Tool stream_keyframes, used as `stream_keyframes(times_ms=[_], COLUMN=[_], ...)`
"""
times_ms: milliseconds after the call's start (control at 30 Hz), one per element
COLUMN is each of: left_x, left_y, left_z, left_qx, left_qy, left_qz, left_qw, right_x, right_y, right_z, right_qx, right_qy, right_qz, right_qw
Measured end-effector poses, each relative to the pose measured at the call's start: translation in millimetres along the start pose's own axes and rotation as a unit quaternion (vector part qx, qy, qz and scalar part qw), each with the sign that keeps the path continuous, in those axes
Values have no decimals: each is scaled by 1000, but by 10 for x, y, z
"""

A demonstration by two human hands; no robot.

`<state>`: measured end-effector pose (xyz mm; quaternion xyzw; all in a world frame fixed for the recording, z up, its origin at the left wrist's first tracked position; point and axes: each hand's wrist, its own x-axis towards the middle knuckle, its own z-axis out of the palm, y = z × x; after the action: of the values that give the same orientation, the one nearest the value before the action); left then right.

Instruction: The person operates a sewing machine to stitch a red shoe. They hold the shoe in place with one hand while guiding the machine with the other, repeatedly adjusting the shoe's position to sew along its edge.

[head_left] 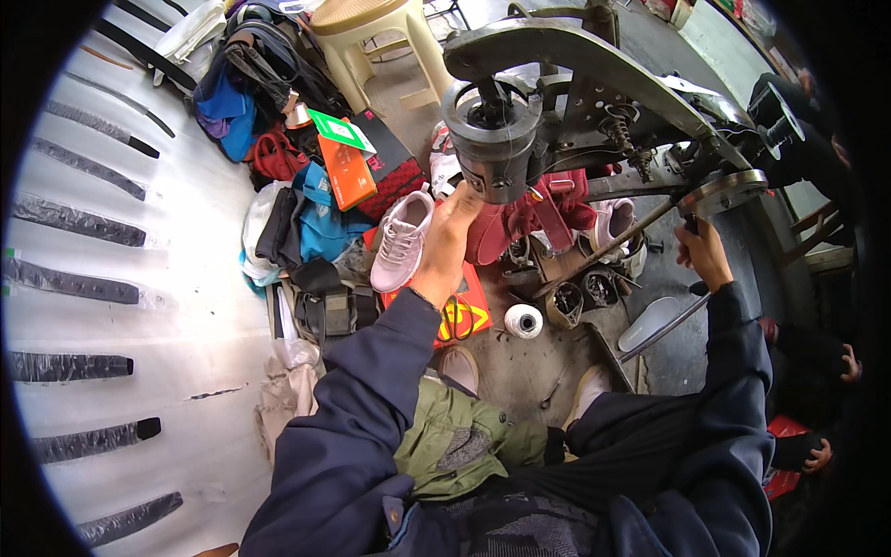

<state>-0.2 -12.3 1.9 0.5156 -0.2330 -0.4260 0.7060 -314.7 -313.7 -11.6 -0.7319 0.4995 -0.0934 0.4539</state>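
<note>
A dark metal shoe-stitching machine (594,65) stands in front of me, its long arm reaching to a cylindrical head (497,158). My left hand (447,243) is at the lower left side of that head, thumb raised against it; the other fingertips are partly hidden. On the right, my right hand (707,252) closes round the small crank handle (690,226) below the machine's hand wheel (724,192). Just left of my left hand sits a pale pink sneaker (403,239). Maroon footwear (548,218) lies behind and below the head.
A white thread spool (523,321) stands on the floor near my feet. Orange box (348,176), bags and clothes (320,218) pile up at left, beside a cream stool (380,46). Wrapped dark strips (79,223) line the pale surface. Another person's hands (826,455) show at right.
</note>
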Motion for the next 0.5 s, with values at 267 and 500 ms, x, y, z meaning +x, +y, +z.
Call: stream_keyframes(times_ms=[267, 500], left_x=[-20, 36], left_y=[-158, -145], left_z=[96, 47], left_qx=[-61, -48], left_qy=[56, 42], left_qz=[73, 45], left_qw=[994, 997], right_x=[-308, 11], right_y=[-456, -252], right_z=[-80, -986], right_qx=[42, -47], right_qy=[-31, 256], right_qz=[-100, -169], right_qw=[994, 951])
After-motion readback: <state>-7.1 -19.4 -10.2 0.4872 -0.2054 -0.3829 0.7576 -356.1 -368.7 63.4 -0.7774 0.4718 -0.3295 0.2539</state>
